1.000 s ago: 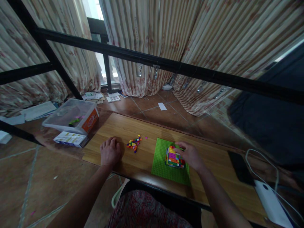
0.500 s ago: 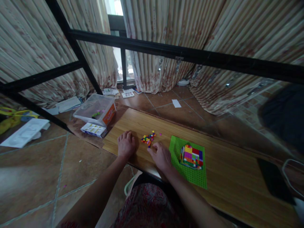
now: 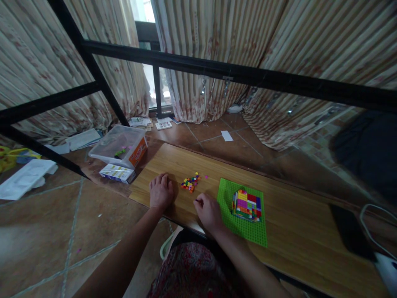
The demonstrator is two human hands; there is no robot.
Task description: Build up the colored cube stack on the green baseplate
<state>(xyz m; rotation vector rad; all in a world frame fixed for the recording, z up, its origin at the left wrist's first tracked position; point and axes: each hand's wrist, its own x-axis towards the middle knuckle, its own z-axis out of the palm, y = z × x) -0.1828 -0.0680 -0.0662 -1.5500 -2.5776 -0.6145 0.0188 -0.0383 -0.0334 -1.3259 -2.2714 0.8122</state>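
My left hand (image 3: 161,191) lies on the wooden board with its fingers stretched out, left of a small pile of loose toy bricks (image 3: 190,183). Between the thumb and forefinger of my right hand (image 3: 209,212) a tiny dark brick (image 3: 196,200) is pinched, just in front of the pile. To the right of that hand lies a green baseplate (image 3: 225,225). A blocky multicoloured brick build (image 3: 248,205) stands on it. One pink brick (image 3: 206,177) sits apart from the pile.
A clear plastic bin (image 3: 107,145) with some bricks inside stands beyond the board's left end, a small box (image 3: 117,173) in front of it. A black flat object (image 3: 350,231) lies on the board's right part. Black metal bars (image 3: 198,64) cross before the curtains.
My right hand has closed its fingertips on a dark brick from the near edge of the pile and drawn back slightly. My left hand stays on the board. The view has shifted slightly.
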